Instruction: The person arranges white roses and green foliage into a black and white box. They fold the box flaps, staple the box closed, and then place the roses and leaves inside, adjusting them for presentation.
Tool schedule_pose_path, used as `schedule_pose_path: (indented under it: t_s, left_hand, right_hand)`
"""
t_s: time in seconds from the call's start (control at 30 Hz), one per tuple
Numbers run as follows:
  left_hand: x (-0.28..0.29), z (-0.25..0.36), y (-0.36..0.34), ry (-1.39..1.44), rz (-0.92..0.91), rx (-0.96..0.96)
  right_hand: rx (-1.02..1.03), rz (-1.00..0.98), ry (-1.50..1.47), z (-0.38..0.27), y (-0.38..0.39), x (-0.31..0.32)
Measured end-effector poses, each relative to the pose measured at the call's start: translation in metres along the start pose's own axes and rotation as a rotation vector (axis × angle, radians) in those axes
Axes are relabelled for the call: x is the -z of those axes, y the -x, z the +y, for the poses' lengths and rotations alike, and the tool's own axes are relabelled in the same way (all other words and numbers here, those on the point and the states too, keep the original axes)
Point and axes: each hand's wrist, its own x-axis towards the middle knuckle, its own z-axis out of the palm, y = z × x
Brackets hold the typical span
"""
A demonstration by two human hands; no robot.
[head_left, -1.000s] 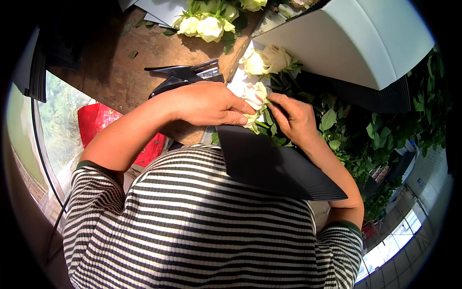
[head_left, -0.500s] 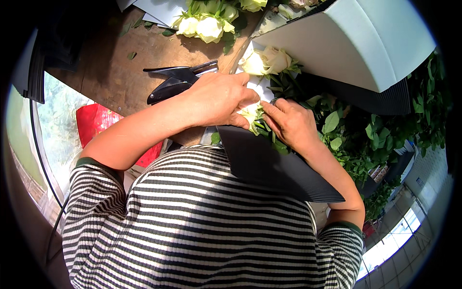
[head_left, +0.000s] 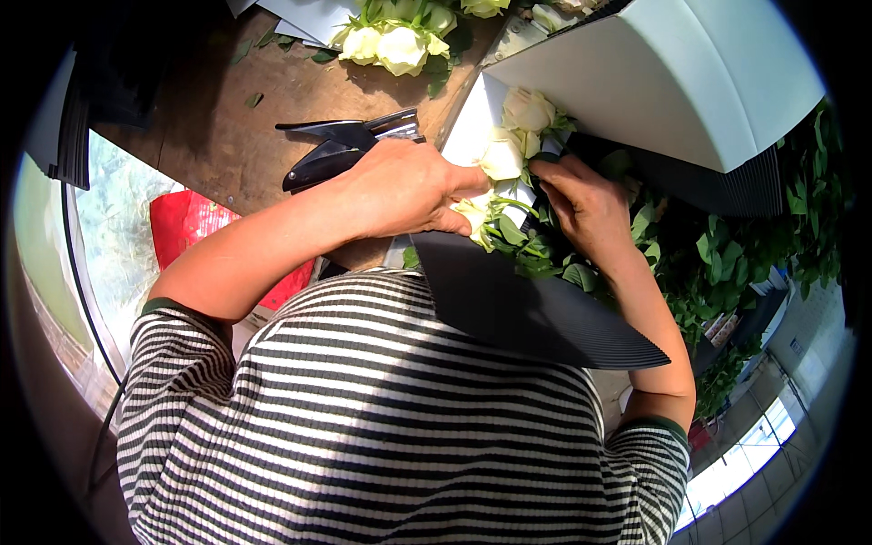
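My left hand point(head_left: 425, 189) comes in from the left, its thumb and forefinger closed around a pale rose point(head_left: 474, 218) low in the bunch. My right hand point(head_left: 589, 202) has its fingers curled just under the head of another cream rose point(head_left: 502, 156); the stem between them is mostly hidden. A third cream rose point(head_left: 528, 110) lies just above that one. Green leaves point(head_left: 536, 250) spread between my hands. Black corrugated card point(head_left: 527, 304) sticks out below the leaves, close to my striped shirt. White sheet point(head_left: 468, 118) shows beneath the flowers.
A black stapler-like hand tool point(head_left: 336, 150) lies on the wooden table point(head_left: 204, 136) beside my left wrist. More white roses point(head_left: 400, 50) rest at the back. At right, a large white board point(head_left: 636, 82) rises over dense foliage point(head_left: 727, 245). A red bag point(head_left: 186, 227) sits left.
My right hand has moved up and right, away from my left fingers. The middle rose has shifted down towards the left hand, exposing more white sheet and leaves. The left hand has barely moved.
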Motion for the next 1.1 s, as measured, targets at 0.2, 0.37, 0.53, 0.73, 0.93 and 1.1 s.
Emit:
schedule_pose_path:
  t_s: [0.2,0.37,0.53,0.73,0.93,1.1]
  left_hand:
    - [0.006,-0.009,0.005,0.121,-0.059,0.038]
    - [0.021,-0.004,-0.004,0.145,0.341,-0.133]
    - [0.0,0.0,-0.011,0.0,0.098,-0.062]
    - [0.002,0.004,-0.006,-0.034,0.102,-0.015]
    - [0.002,0.003,-0.002,-0.125,-0.001,0.038]
    - [0.004,0.003,-0.003,-0.156,0.039,-0.029]
  right_hand:
    - [0.004,-0.04,-0.053,-0.005,0.001,-0.007]
    - [0.026,-0.042,0.031,-0.004,0.005,-0.009]
    - [-0.015,0.044,-0.084,-0.01,0.001,0.0]
    - [-0.146,0.252,0.107,-0.001,-0.011,-0.007]
    - [-0.059,0.234,-0.029,0.005,-0.016,-0.022]
    - [-0.029,0.17,0.0,0.005,-0.013,-0.021]
